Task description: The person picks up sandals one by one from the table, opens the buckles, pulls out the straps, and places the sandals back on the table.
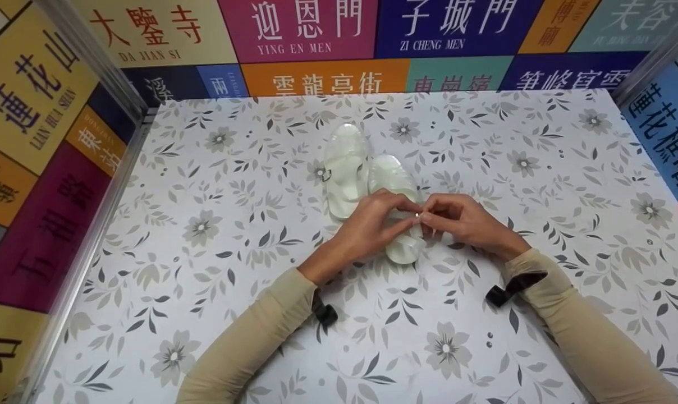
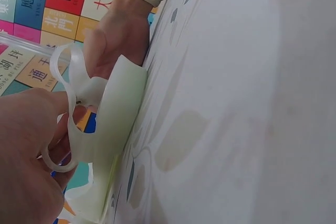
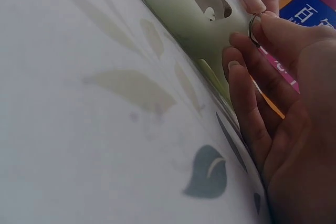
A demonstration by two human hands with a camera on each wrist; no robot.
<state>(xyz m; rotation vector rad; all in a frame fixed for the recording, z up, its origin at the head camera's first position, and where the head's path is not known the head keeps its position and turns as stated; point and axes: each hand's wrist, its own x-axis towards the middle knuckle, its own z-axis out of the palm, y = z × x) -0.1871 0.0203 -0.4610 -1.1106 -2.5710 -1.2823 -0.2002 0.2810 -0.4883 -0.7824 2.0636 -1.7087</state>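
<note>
Two translucent pale green jelly sandals lie side by side on the table. Both hands meet at the right side of the nearer sandal (image 1: 404,250). My left hand (image 1: 375,221) reaches across it and pinches its strap (image 2: 79,129) between thumb and fingertips. From the right, my right hand (image 1: 462,221) pinches a small dark metal buckle (image 3: 254,30) by thumb and forefinger, close to the left fingertips. Its other fingers curl near the sole (image 3: 178,14). The farther sandal (image 1: 347,148) stands just left, with a dark buckle at its left side. Fingers hide part of the strap's end.
A white cover with grey flowers and leaves lies over the table (image 1: 445,348). Coloured panels with Chinese lettering (image 1: 311,28) stand along the back and both sides. Dark bands with small black pieces (image 1: 499,294) sit on the beige sleeves.
</note>
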